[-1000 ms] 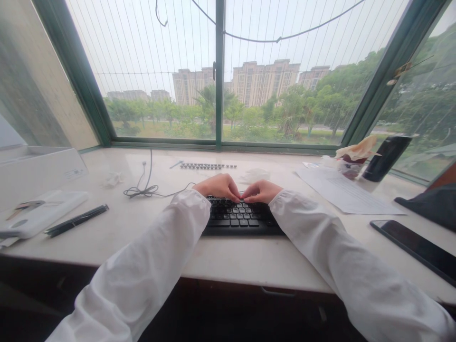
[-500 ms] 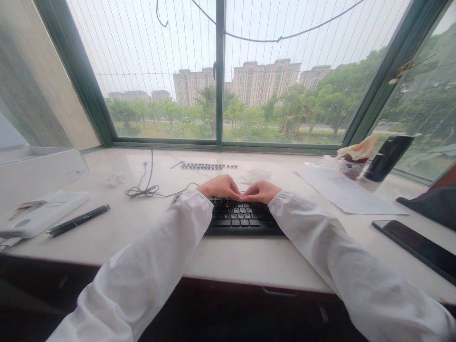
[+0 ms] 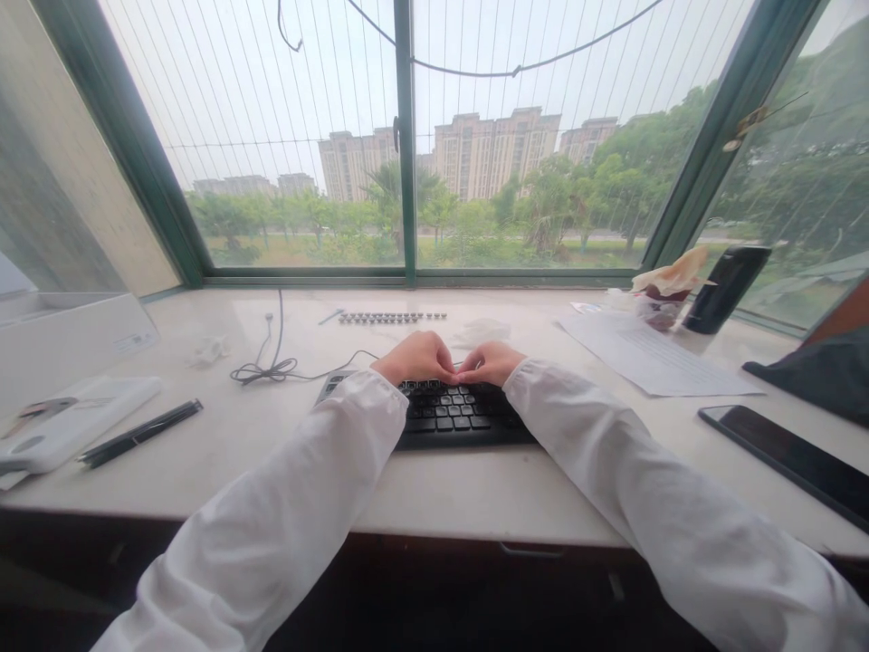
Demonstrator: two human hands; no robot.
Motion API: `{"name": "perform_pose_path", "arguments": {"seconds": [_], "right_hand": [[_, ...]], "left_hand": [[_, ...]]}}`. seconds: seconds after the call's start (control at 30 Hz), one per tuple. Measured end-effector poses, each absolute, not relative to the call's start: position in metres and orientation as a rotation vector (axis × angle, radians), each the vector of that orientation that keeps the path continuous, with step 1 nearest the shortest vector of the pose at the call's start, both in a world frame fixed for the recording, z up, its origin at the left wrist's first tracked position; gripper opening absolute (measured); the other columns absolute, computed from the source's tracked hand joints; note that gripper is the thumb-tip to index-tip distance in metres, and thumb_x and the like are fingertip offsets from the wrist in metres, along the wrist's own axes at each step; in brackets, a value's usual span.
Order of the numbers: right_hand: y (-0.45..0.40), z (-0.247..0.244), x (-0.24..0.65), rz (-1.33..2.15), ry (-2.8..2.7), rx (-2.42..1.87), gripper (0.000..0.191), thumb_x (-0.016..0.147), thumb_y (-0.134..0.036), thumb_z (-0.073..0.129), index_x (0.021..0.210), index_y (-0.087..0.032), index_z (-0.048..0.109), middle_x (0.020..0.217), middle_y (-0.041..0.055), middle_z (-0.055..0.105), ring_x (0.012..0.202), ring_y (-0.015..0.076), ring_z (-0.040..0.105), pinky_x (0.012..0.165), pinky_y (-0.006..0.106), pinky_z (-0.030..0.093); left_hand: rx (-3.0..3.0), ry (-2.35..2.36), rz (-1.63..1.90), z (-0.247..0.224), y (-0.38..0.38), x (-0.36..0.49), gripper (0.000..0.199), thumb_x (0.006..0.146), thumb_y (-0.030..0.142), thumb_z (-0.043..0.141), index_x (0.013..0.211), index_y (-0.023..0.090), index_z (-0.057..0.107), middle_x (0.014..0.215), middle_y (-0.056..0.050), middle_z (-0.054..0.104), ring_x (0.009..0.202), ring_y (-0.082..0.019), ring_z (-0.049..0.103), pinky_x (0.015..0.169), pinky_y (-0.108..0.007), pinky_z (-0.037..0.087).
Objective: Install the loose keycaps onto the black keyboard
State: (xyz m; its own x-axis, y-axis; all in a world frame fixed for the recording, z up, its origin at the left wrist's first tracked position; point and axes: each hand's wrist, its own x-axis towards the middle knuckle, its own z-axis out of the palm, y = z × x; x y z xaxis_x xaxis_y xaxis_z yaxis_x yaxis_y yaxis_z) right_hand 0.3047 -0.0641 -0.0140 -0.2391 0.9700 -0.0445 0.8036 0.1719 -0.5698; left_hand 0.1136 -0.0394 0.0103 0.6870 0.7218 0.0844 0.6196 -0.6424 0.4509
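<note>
A black keyboard (image 3: 462,423) lies on the white tabletop in front of me, its upper rows partly hidden by my hands. Over its left part is my left hand (image 3: 419,357), closed, with the fingertips pinched together. My right hand (image 3: 492,362) meets it fingertip to fingertip above the upper keys, also closed in a pinch. Whatever is between the fingertips is too small to make out. Behind the hands, small dark keycap-like pieces (image 3: 394,318) form rows, with a thin blue stick (image 3: 331,316) to their left.
At the left are a coiled cable (image 3: 264,371), a black pen (image 3: 141,433), a white box (image 3: 74,335) and a white device (image 3: 74,421). To the right lie paper sheets (image 3: 658,358), a phone (image 3: 791,462) and a dark bottle (image 3: 726,290). Behind is the window.
The view has shifted slightly, so most things appear a little further left. Both hands remain pinched together over the keyboard.
</note>
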Motion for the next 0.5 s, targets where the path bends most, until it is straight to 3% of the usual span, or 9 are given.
{"name": "perform_pose_path", "arguments": {"seconds": [0.33,0.5], "right_hand": [[-0.059,-0.013,0.306,0.702,-2.203,-1.715,0.039,0.066,-0.054,0.073,0.090,-0.023,0.079,0.070,0.0004,0.070,0.073,0.0177,0.058,0.064,0.026,0.042],[-0.060,-0.012,0.302,0.703,-2.185,-1.750,0.031,0.064,-0.046,0.077,0.084,-0.022,0.080,0.072,0.0007,0.071,0.072,0.0173,0.059,0.065,0.025,0.042]], "left_hand": [[2.700,1.059,0.298,0.017,-0.050,0.122,0.020,0.066,0.034,0.071,0.076,0.018,0.078,0.067,-0.006,0.070,0.065,-0.017,0.060,0.060,-0.027,0.043],[2.793,1.031,0.307,0.014,-0.052,0.126,0.018,0.067,0.030,0.067,0.074,0.017,0.078,0.067,-0.008,0.070,0.063,-0.018,0.060,0.060,-0.028,0.044]]}}
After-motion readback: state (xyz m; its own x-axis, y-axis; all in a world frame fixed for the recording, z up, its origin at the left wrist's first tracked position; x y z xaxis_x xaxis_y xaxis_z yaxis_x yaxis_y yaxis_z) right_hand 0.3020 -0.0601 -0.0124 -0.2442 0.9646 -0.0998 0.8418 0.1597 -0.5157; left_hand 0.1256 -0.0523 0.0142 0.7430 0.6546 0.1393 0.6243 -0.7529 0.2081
